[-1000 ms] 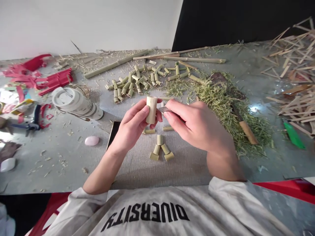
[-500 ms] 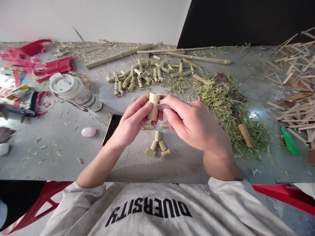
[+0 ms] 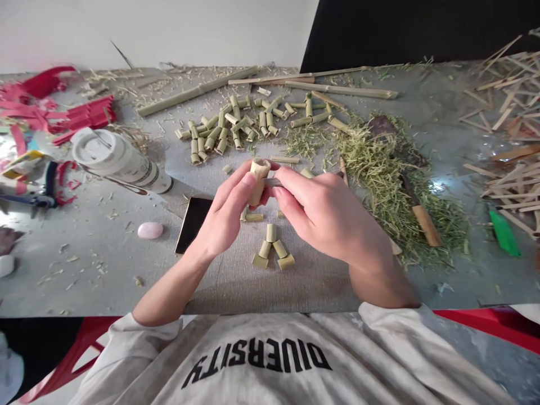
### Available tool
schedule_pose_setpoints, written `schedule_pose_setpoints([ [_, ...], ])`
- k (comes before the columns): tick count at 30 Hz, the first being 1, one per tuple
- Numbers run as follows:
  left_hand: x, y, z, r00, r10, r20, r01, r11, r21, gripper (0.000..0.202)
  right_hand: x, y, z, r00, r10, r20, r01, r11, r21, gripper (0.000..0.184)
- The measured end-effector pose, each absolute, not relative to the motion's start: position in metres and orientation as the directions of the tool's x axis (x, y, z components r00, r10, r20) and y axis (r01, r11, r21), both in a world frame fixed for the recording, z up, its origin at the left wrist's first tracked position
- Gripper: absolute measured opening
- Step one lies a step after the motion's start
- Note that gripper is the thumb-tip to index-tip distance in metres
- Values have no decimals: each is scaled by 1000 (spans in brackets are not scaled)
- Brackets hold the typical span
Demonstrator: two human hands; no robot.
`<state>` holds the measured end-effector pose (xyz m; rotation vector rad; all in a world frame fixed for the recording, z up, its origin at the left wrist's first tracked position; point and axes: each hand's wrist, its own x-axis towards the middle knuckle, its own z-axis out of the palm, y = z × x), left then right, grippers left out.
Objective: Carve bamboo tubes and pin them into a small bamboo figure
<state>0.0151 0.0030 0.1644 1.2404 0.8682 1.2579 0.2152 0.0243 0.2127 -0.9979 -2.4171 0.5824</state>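
Single head-worn view, facing forward, angled down

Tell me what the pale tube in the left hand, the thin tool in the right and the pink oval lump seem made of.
Pale tube: probably bamboo, matt; hollow and straw-coloured.
Thin tool: likely metal, from the grey, narrow part showing; finish unclear.
Pink oval lump: perhaps polished stone, being smooth and rounded, though soap or plastic is possible.
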Motion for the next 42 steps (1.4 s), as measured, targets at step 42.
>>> schedule_pose_setpoints([
  [42, -4, -18, 161, 131, 974, 186, 217, -211, 953, 48, 200, 22, 172, -715, 644, 271, 465, 728, -504, 24],
])
